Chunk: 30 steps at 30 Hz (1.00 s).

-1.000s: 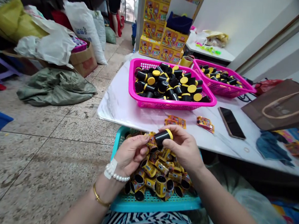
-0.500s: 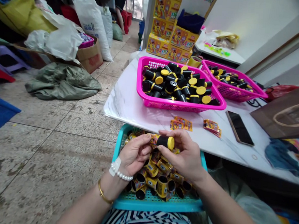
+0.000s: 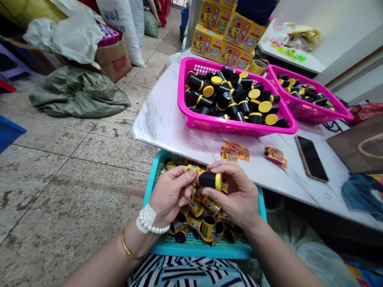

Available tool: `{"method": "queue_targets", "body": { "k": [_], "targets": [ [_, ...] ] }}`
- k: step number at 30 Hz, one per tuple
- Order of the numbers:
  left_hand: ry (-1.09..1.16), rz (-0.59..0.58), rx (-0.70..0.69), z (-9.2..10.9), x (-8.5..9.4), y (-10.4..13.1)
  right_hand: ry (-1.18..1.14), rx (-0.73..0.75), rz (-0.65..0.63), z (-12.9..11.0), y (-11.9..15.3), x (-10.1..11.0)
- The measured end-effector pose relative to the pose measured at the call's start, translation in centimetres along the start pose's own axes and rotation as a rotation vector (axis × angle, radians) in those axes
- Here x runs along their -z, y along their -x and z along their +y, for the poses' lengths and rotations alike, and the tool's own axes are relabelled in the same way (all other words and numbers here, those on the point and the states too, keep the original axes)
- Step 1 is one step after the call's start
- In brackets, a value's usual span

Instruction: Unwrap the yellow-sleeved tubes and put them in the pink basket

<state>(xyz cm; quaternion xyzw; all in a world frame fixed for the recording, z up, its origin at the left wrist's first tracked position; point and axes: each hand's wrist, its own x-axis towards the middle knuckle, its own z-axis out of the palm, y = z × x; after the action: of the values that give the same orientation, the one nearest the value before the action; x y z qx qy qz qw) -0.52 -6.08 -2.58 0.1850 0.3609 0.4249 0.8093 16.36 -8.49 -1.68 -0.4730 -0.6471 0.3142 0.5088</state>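
Note:
A black cylinder with a yellow cap (image 3: 208, 180) lies sideways between my hands, above a teal basket (image 3: 200, 251) of wrapped yellow cylinders (image 3: 208, 228). My left hand (image 3: 172, 188) pinches a yellow printed wrapper (image 3: 192, 170) at the cylinder's left end. Around the capped end, my right hand (image 3: 237, 195) has its thumb below and fingers above. Orange printed sleeves lie in two small piles, one (image 3: 234, 151) near the table edge and one (image 3: 276, 157) to its right. Behind them a pink basket (image 3: 238, 128) holds many black cylinders with yellow caps.
A second pink basket (image 3: 311, 114), a phone (image 3: 311, 158) and a brown paper bag (image 3: 368, 147) are on the white marbled table (image 3: 160, 115). Yellow printed boxes (image 3: 206, 44) are stacked behind. Sacks, a cardboard box (image 3: 114, 57) and a green cloth (image 3: 80, 93) are on the left floor.
The view has shifted a little, so the table items appear higher and slightly right. Both hands still hold the cylinder and wrapper, with the wrapper now showing more to the left.

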Motion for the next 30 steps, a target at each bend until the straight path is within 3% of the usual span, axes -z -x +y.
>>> {"method": "queue_targets", "body": {
  "k": [5, 8, 12, 14, 17, 21, 26, 30],
  "targets": [
    [-0.016, 0.023, 0.001, -0.7, 0.0, 0.6, -0.116, -0.022, -0.008, 0.3, 0.5, 0.0],
    [-0.035, 0.007, 0.033, -1.0, 0.1, 0.8, -0.11, 0.031, 0.056, 0.3, 0.7, 0.4],
    [-0.061, 0.075, -0.131, -0.9, -0.1, 0.4, -0.102, 0.092, 0.082, 0.4, 0.6, 0.8],
    [-0.111, 0.016, -0.181, -0.6, -0.1, 0.3, -0.099, 0.131, 0.099, 0.5, 0.5, 0.9],
    [-0.234, -0.144, -0.139, -0.4, 0.2, 0.2, -0.025, 0.125, 0.032, 0.6, 0.5, 0.9],
    [-0.369, -0.119, -0.111, -0.5, 0.6, 0.3, 0.085, 0.053, -0.119, 0.2, 0.9, 1.3],
    [-0.527, -0.168, -0.18, -0.3, 0.3, -0.4, 0.24, 0.145, -0.079, -0.2, 1.2, 2.0],
    [-0.454, -0.265, -0.001, 0.2, 0.6, -0.5, 0.309, 0.239, -0.047, 0.1, 1.1, 2.5]
  ]
}}
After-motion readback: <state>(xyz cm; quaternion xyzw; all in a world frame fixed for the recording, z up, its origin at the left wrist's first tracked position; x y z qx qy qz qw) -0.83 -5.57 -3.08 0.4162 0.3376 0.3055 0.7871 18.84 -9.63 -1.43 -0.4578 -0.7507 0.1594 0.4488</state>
